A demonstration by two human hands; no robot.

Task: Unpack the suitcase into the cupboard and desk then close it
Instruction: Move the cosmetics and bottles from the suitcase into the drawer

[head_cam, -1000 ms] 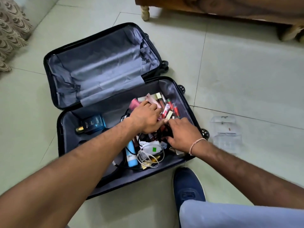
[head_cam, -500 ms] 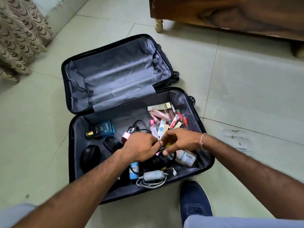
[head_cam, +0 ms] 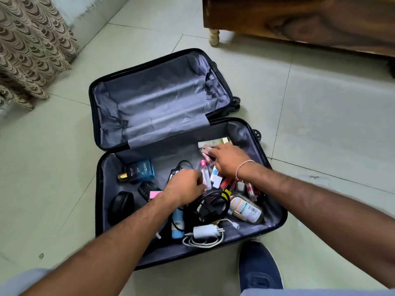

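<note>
On the tiled floor, head view: suitcase [head_cam: 162,107] lying open, lid half bare, near half holding small toiletries, cables, white charger [head_cam: 206,231], blue perfume box [head_cam: 140,170]. Left hand [head_cam: 185,189] curled over the pile; what it grips cannot be told. Right hand [head_cam: 229,161] reaching among cosmetic tubes, fingers hidden. Step judged: gathering small items. Next: a secure handful to carry off.

Pale tiled floor [head_cam: 320,103], open suitcase [head_cam: 162,103] laid flat on it beneath both grips, dark blue shoe [head_cam: 259,268] planted just nearer than the grips, wooden furniture leg [head_cam: 214,37] stood well beyond them
</note>
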